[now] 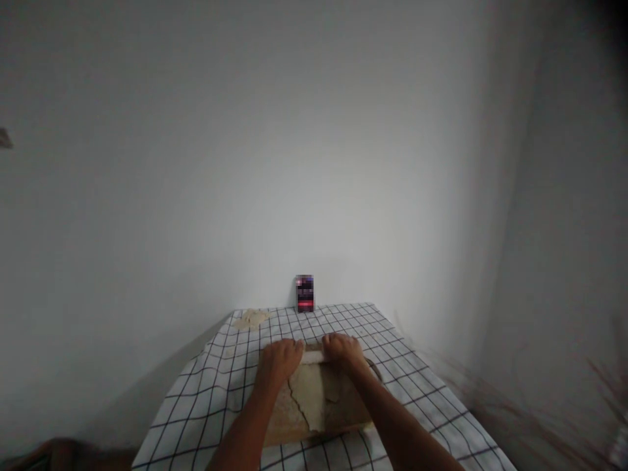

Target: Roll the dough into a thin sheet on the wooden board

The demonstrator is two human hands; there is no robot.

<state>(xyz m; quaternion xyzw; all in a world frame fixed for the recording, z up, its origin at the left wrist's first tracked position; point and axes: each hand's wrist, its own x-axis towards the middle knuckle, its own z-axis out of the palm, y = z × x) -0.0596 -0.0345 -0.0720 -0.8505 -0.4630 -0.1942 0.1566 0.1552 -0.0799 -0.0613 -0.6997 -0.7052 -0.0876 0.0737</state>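
My left hand (282, 358) and my right hand (343, 348) are closed over the two ends of a pale rolling pin (314, 357). It lies across the far part of a wooden board (282, 425). Beneath the pin, a flattened sheet of dough (310, 392) stretches towards me, its edge uneven. A thin dark line runs down the left of the dough. My hands hide the ends of the pin, and my forearms cover parts of the board's sides.
A checked cloth (196, 399) covers the table. Flat pale pieces (252, 318), looking like rolled dough, lie at its far left corner. A dark upright device (305, 294) with a blurred screen leans near the wall (343, 163). Blurred reddish twigs (540, 425) are at right.
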